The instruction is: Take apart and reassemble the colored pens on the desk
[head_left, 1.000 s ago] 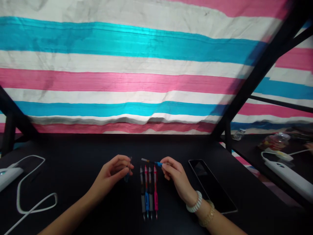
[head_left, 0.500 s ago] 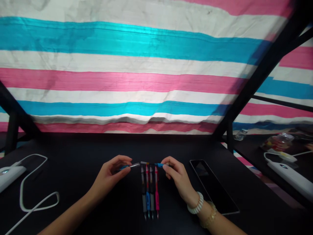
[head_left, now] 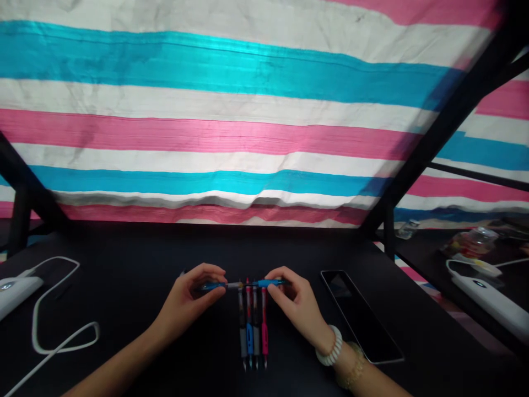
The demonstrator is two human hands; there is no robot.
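Note:
My left hand (head_left: 194, 292) pinches the front half of a pen (head_left: 233, 285), a clear barrel with a blue grip. Between the thumb and fingers of my right hand (head_left: 295, 292) is the blue top half of the pen (head_left: 264, 283). Both halves lie in one line above the desk, with a thin dark refill showing between them. Whether the barrel ends touch is too blurred to tell. Just below, several pens lie side by side, tips toward me: a blue-grip pen (head_left: 250, 336), a pink-grip pen (head_left: 265, 336) and grey-grip pens (head_left: 243, 339).
A dark phone or tablet (head_left: 363, 317) lies right of my right hand on the black desk (head_left: 165, 242). At the left are a white device (head_left: 19, 292) and its white cable (head_left: 37, 314). Black frame bars (head_left: 407, 176) and a striped sheet (head_left: 215, 135) stand behind.
My hands have moved closer together. The refill end, which was apart from the left half's tip, now sits inside the clear barrel, and the two halves line up.

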